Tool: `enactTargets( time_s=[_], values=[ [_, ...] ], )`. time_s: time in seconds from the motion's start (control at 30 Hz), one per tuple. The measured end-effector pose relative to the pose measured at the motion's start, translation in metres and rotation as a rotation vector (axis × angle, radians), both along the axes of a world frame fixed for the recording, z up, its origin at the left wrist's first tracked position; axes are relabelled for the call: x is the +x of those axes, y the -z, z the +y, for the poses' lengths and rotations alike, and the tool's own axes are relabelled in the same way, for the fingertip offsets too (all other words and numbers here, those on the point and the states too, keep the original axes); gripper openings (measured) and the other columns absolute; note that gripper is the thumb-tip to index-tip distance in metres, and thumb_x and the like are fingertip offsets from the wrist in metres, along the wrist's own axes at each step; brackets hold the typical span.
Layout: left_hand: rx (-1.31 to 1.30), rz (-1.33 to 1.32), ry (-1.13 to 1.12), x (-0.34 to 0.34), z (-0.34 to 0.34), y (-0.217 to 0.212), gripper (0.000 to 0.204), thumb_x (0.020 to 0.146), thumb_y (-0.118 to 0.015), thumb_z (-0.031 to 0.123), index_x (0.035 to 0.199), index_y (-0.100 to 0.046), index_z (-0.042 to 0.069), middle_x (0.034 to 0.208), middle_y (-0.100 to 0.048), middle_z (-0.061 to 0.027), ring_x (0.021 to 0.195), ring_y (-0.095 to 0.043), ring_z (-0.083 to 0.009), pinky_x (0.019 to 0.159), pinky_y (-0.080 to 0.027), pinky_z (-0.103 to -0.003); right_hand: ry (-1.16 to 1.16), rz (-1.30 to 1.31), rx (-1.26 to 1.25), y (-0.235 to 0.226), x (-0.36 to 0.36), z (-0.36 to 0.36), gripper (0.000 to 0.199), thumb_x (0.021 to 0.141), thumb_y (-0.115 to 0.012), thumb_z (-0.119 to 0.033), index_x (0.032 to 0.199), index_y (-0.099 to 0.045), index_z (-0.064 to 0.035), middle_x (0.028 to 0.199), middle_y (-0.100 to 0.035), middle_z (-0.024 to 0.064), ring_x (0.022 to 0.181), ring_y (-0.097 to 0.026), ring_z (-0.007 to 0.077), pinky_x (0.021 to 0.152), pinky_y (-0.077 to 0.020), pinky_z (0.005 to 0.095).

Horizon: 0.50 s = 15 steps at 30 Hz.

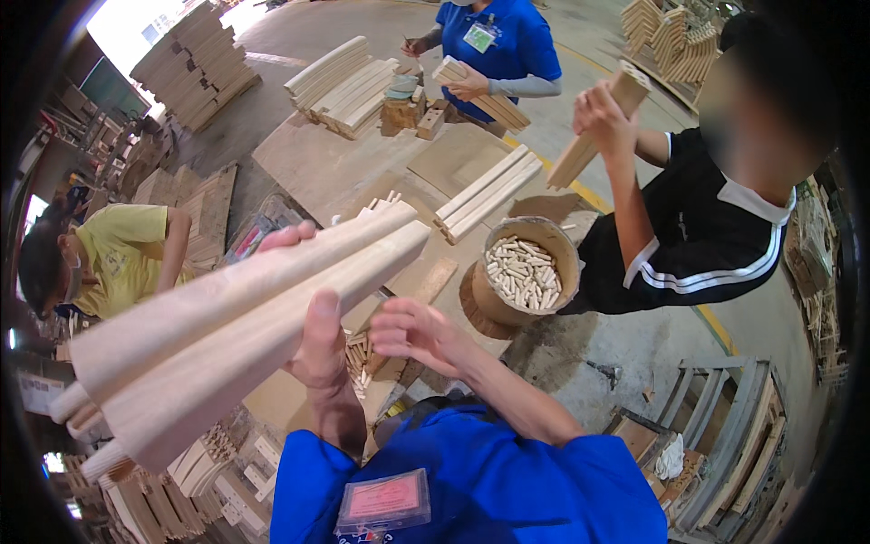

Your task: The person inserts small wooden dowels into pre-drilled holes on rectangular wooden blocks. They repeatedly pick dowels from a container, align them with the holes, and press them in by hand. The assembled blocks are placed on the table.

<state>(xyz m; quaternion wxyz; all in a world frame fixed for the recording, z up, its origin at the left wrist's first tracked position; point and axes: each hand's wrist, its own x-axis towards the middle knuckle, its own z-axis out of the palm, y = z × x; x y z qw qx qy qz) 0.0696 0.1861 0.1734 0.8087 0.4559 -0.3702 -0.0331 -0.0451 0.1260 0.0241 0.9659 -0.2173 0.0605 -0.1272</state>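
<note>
My left hand [319, 349] is closed around a pair of long, pale wooden rails [245, 304], its thumb on the near side and fingertips showing beyond the far one. The rails lie side by side, slanting from lower left up toward the middle, and round pegs [104, 461] stick out at their lower-left end. My right hand [417, 337] is apart from the rails, a little right of their upper end, with its fingers loosely extended and nothing visible in it. Beneath my hands, several loose wooden dowels [360, 363] lie on the work table [299, 168].
A round tub [503, 299] full of dowels stands right of my hands. More rails [489, 192] rest on the table beyond. Across it, a person in blue [507, 45] and one in black [698, 245] hold wooden pieces. Someone in yellow [127, 258] is at left. A slatted rack [725, 435] stands lower right.
</note>
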Motion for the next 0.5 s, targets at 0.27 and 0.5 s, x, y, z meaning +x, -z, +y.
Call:
enactTargets(
  time_s=[0.27, 0.5],
  values=[
    [0.468, 0.258, 0.044, 0.086, -0.068, 0.243, 0.069, 0.076, -0.086, 0.013, 0.136, -0.053, 0.001, 0.123, -0.064, -0.0079, 0.112, -0.062, -0.0174, 0.097, -0.051, -0.033, 0.267, 0.327, 0.005, 0.048, -0.081, 0.009, 0.045, 0.102, -0.065, -0.031, 0.135, -0.049, -0.0049, 0.128, -0.063, 0.0142, 0.116, -0.065, 0.0283, 0.100, -0.0547, 0.0421],
    [0.912, 0.021, -0.087, 0.108, -0.090, 0.211, 0.065, 0.074, -0.085, 0.018, 0.130, -0.053, 0.003, 0.110, -0.071, -0.0174, 0.098, -0.071, -0.0304, 0.089, -0.055, -0.039, 0.411, 0.836, -0.207, 0.082, -0.140, 0.008, 0.045, 0.092, -0.078, -0.016, 0.128, -0.056, -0.0007, 0.119, -0.067, 0.0112, 0.106, -0.067, 0.0191, 0.092, -0.0554, 0.0327]
  ],
)
